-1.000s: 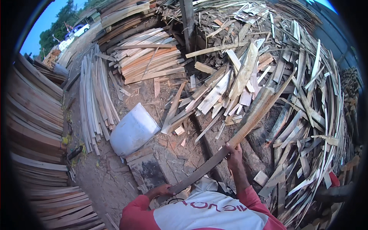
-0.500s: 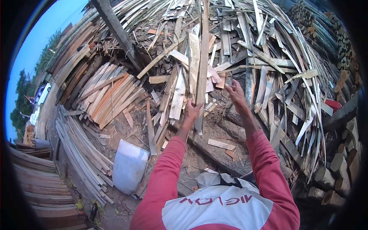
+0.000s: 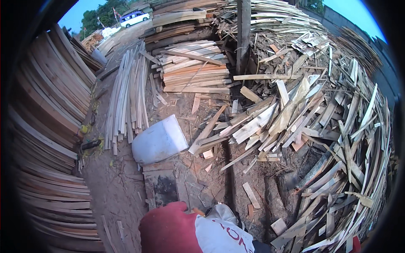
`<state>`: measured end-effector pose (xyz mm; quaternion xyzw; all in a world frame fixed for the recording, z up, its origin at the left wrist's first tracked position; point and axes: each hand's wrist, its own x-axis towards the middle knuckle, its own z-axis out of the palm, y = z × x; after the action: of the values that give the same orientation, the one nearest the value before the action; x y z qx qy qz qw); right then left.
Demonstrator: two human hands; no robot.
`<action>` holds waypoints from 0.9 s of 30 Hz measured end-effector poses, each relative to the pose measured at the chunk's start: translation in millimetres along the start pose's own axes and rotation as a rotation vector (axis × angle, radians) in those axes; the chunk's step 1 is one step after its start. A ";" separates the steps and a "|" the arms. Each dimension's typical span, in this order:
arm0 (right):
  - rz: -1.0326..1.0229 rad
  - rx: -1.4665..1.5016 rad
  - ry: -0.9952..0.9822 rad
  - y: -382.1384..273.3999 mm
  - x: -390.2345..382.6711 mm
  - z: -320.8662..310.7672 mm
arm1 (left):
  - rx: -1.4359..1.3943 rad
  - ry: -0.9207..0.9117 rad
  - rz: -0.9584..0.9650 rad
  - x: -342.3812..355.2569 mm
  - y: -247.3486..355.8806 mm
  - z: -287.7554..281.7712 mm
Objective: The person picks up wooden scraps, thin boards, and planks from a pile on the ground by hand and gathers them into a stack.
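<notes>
1. The heap of loose wood strips (image 3: 322,110) takes up the right side, near to far. Its pieces cross at all angles, so this looks like the large share left unsorted.
2. The wall of boards (image 3: 55,80) along the left side lies in layers, with edges roughly aligned; this part looks done.
3. Nearer on the left, the stack of thinner boards (image 3: 57,206) is also laid flat and close together.
4. On the far side, left of the dark post (image 3: 243,38), the pile of pale boards (image 3: 194,71) is mostly in order, though a few pieces lie slantwise on top.
5. The bundle of narrow strips (image 3: 124,95) lies lengthwise on the ground between the left wall and that pile, gathered but uneven at its near end.
6. The red sleeve (image 3: 168,227) fills the near edge. Neither hand shows, so I cannot tell whether either grip is wide, narrow or holding wood.
7. The white container (image 3: 160,141) sits near the middle, left of the loose heap.
8. Small offcuts, such as the pale strip (image 3: 251,195) and the squarish block (image 3: 278,227), lie scattered on the near ground, ungathered.
</notes>
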<state>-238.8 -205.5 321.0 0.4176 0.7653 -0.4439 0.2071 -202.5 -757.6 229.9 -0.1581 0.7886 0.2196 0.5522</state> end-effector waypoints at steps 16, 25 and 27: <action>-0.248 0.142 -0.070 -23.5 31.2 -65.2 | -0.658 0.331 0.629 0.3 273.0 -124.1; -0.187 -0.353 0.451 75.4 -36.4 -70.8 | -0.077 0.217 0.938 -33.7 372.4 -50.8; -0.017 -0.288 0.504 67.8 -47.6 -49.7 | 0.141 0.274 0.856 -4.7 315.2 -32.8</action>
<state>-153.4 -167.4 345.2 0.4747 0.8512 -0.2144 0.0638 -382.2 -505.6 298.1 0.1925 0.8617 0.3512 0.3116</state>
